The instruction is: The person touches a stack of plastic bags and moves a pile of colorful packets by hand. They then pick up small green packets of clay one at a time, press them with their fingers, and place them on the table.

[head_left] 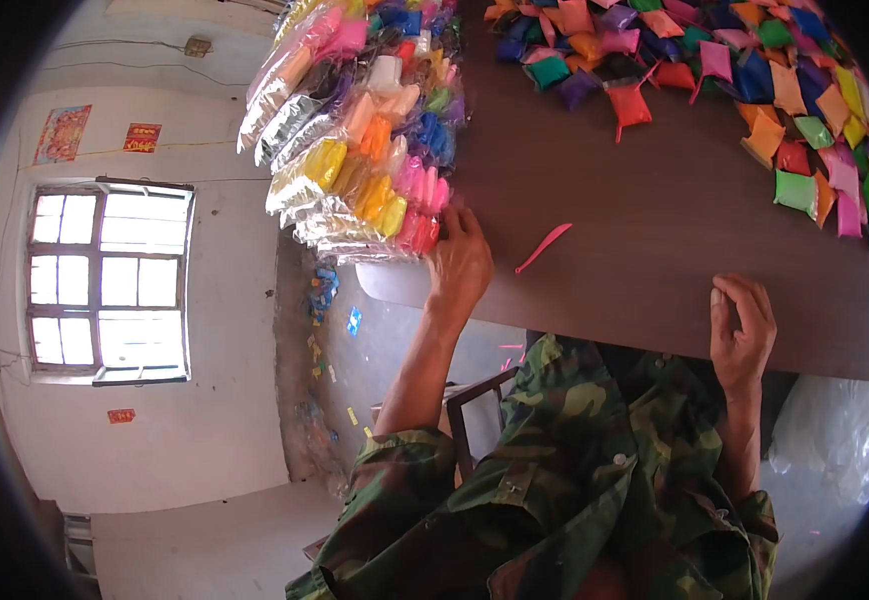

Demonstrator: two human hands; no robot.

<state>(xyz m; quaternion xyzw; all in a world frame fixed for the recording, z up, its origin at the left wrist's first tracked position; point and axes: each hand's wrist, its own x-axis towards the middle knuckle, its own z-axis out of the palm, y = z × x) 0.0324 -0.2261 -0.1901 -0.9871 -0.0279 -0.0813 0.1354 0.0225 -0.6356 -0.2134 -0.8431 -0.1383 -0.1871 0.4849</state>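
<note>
At the left part of the brown table (595,200), my left hand (462,262) reaches to the lower right edge of a large pile of clear bags (355,170) with colourful packets inside. Its fingertips touch the pile beside a red packet (418,232); whether they grip anything is hidden. Over the table's front edge, my right hand (743,328) has its fingers bent, with the thumb a little apart and nothing visible in it. Between the hands a pink plastic tool (544,248) lies on the table.
Many small coloured packets (777,85) are spread along the far and right side of the table. Below the right edge is a clear plastic bag (827,432). Scraps and wrappers (325,288) lie on the floor at left, near a chair frame (462,425).
</note>
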